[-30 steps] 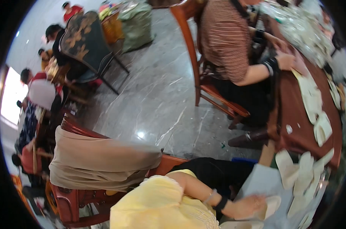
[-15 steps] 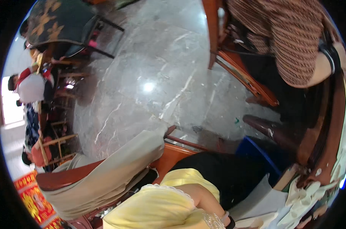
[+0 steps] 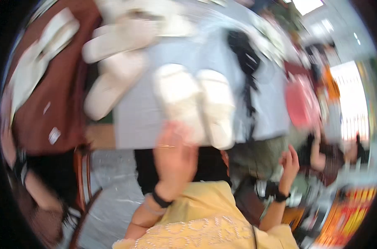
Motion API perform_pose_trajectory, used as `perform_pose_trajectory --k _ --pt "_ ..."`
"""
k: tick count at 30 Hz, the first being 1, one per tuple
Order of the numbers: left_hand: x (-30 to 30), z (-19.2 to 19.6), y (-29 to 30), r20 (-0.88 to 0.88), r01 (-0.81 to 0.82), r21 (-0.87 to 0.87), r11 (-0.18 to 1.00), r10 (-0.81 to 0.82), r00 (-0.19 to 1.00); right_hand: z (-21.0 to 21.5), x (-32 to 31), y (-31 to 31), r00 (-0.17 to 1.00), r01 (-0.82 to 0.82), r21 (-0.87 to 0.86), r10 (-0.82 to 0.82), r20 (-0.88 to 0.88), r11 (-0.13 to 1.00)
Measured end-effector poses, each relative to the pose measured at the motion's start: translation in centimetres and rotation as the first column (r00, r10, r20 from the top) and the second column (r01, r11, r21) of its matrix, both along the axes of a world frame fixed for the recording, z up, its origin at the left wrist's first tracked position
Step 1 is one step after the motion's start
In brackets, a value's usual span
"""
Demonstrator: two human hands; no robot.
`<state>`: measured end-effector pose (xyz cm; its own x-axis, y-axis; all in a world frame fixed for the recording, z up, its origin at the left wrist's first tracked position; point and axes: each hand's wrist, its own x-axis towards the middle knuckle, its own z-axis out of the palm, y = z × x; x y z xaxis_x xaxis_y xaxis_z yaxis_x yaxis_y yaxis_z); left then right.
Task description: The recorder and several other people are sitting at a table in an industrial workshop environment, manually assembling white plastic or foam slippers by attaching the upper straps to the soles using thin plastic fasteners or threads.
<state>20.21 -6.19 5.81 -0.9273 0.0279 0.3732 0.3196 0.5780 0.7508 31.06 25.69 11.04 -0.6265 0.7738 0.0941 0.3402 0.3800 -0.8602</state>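
A pair of cream slippers lies side by side on the grey table cover, the left slipper [image 3: 178,97] and the right slipper [image 3: 217,108] both with their heel ends toward me. My left hand [image 3: 176,151] is at the heel end of the left slipper. Motion smears its fingers, so whether they grip the slipper cannot be told. Off to the right, away from the table edge, my right hand [image 3: 290,164] is raised with fingers apart and nothing in it. More cream slippers [image 3: 115,79] lie farther left on the table.
A dark tangled item [image 3: 244,54] lies right of the pair. Brown cloth [image 3: 51,103] covers the left side, where a co-worker's arm [image 3: 41,189] shows beside a wooden chair [image 3: 82,182]. A pink bag [image 3: 300,101] and other people are at the right.
The view has swung from the floor and chairs to the table with slippers. Both my hands have come into view; only part of one arm showed before.
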Motion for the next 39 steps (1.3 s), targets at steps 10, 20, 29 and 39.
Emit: perform_pose_trajectory --k 10,20,29,39 --pt "-0.9 -2.3 2.4 -0.077 -0.030 -0.301 0.953 0.007 0.997 0.4 8.8 4.8 0.896 0.293 -0.214 -0.346 -0.279 0.932" --pt "1.1 -3.6 5.7 -0.045 -0.013 -0.542 0.840 -0.013 0.999 1.8 5.7 10.1 0.949 -0.010 -0.200 -0.054 -0.312 0.980" --pt "-0.1 -1.3 5.3 -0.051 -0.155 -0.598 0.786 0.155 0.987 -0.4 2.2 10.1 0.963 -0.100 -0.313 0.012 -0.270 0.945" --pt "0.0 -2.6 4.7 -0.034 -0.146 -0.335 0.931 0.143 0.989 -3.5 -9.3 2.0 0.624 -0.774 -0.078 0.736 -0.262 0.628"
